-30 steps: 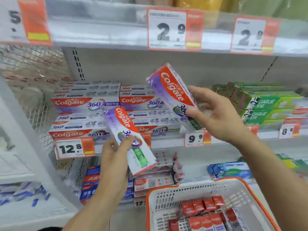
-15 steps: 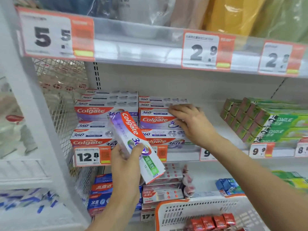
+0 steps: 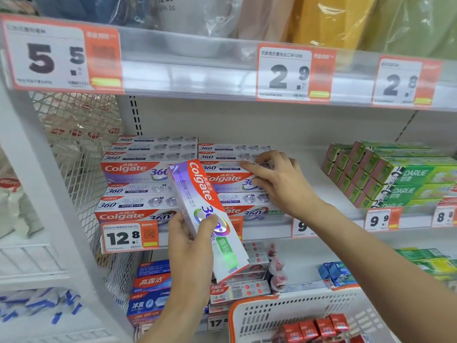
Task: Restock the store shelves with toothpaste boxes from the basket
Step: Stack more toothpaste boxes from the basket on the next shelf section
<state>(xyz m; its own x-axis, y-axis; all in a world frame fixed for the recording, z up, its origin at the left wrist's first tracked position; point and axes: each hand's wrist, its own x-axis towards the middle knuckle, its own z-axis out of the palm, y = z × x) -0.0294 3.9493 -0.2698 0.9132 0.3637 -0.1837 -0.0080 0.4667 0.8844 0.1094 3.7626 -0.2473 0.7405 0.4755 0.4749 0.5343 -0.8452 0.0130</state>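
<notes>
The long purple-and-white cardboard toothpaste box with a red Colgate band (image 3: 207,219) is off the shelf, held tilted in front of the stacks by the left hand (image 3: 190,246), whose thumb lies across its face and whose fingers wrap behind its lower half. The right hand (image 3: 279,181) rests on the right-hand stack of matching Colgate boxes (image 3: 235,179), fingers fairly straight and spread over the top front box, apparently pressing it square; whether the thumb hooks under anything cannot be told. To my eye the main risk lies here: the boxes are slick and stacked several high close to the white metal shelf edge (image 3: 272,229), so an uneven push could slide the top one sideways or forward over the lip, down toward the white plastic basket with orange rim (image 3: 259,315) below. The held box is gripped low on its length, so its upper end could swing into the left-hand stack (image 3: 138,169) and nudge it askew. The green Darlie boxes (image 3: 395,177) sit well apart.
</notes>
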